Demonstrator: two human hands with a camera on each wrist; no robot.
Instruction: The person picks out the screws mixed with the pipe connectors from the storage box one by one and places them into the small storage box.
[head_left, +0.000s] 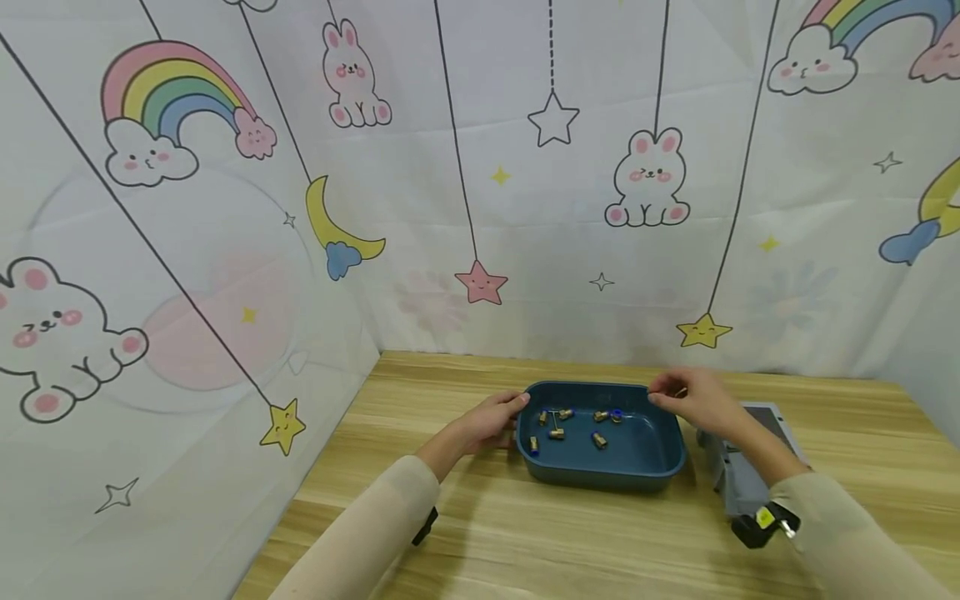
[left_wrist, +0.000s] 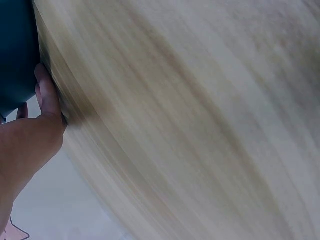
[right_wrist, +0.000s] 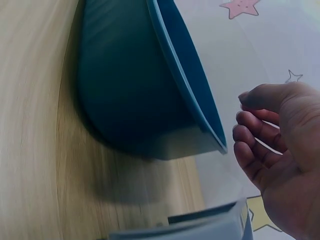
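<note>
A dark blue plastic basin (head_left: 604, 478) sits on the table, with several small brass fittings (head_left: 599, 440) with blue collars scattered inside, mostly toward its left half. My left hand (head_left: 491, 421) holds the basin's left end, thumb by the rim and fingers against the outer wall; the left wrist view shows those fingers (left_wrist: 49, 97) touching the wall. Above the basin's right rear corner hovers my right hand (head_left: 699, 402), fingers loosely bent and thumb close to the index finger. In the right wrist view, that hand (right_wrist: 280, 135) is apart from the rim, with nothing visible between its fingers.
A grey box-like device (head_left: 750, 475) stands right of the basin, partly under my right forearm. The wood-grain table (head_left: 570, 542) runs back to a white cloth backdrop (head_left: 555, 317) printed with rabbits and stars. More cloth hangs along the left.
</note>
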